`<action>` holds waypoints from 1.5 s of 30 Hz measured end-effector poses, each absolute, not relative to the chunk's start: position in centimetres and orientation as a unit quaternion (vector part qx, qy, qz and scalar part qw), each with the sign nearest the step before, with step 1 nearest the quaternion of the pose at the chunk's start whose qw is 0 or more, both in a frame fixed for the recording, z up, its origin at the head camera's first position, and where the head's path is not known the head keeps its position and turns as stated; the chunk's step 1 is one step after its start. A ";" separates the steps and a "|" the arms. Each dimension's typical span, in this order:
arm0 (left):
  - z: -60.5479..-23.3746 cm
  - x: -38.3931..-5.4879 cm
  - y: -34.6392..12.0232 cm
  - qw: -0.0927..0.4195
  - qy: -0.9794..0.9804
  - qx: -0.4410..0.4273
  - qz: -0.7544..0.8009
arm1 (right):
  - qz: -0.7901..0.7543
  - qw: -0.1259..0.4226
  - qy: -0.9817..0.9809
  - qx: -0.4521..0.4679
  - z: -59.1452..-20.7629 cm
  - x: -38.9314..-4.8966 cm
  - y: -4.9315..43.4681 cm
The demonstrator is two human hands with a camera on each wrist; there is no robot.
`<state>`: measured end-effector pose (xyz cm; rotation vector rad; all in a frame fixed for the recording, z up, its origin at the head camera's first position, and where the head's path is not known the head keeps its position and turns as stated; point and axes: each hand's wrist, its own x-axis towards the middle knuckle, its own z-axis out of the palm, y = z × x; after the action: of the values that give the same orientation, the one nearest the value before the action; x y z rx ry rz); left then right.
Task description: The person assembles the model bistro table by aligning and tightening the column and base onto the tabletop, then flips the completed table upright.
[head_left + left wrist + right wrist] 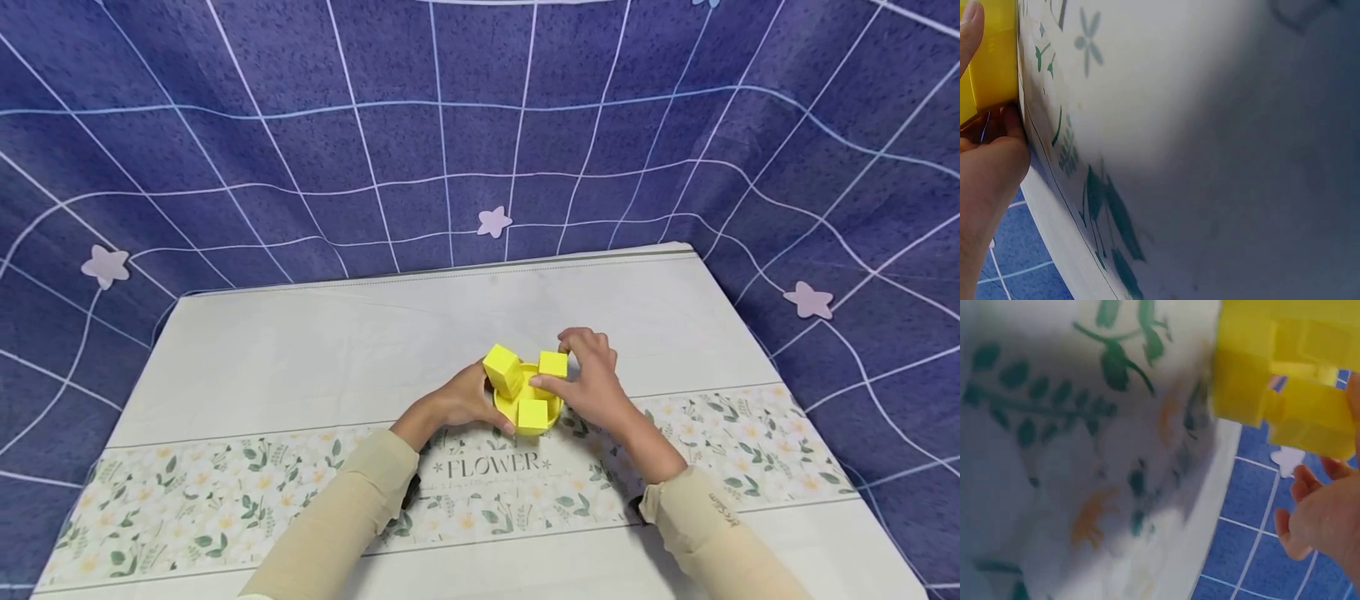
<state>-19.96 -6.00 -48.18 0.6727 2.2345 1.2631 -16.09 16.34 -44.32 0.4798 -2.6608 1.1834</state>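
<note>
A round yellow base [509, 408] sits on the table, with three yellow rectangular blocks on it. The tallest-looking block [502, 371] is at the left, another block [533, 413] at the front. My left hand [467, 398] holds the base from the left, thumb near its front edge. My right hand [596, 383] pinches the back-right block [552, 364] between thumb and fingers. In the right wrist view that pinched block [1313, 422] juts out from the base side. The left wrist view catches only part of the yellow base [994, 62].
The tabletop [315, 342] has a white cover with a floral band [225, 492] and the word FLOWER. A blue curtain [300, 150] with white grid lines and star shapes hangs behind and at both sides.
</note>
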 end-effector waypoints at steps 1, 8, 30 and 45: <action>-47.8 -19.8 -6.0 0.242 0.815 0.245 0.466 | 0.395 0.099 -0.899 0.161 -44.4 -16.1 16.3; -48.0 -19.9 -5.9 0.243 0.817 0.242 0.463 | 0.402 0.087 -0.891 0.193 -43.4 -15.3 17.6; -48.0 -19.9 -6.1 0.239 0.818 0.245 0.462 | 0.385 0.092 -0.896 0.201 -43.0 -16.0 16.4; -48.2 -19.9 -6.1 0.238 0.815 0.246 0.468 | 0.360 0.067 -0.907 0.207 -43.1 -17.0 16.4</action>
<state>-19.90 -6.11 -48.18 0.6736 2.2330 1.2818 -16.99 16.42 -43.13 0.6250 -2.7337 1.0844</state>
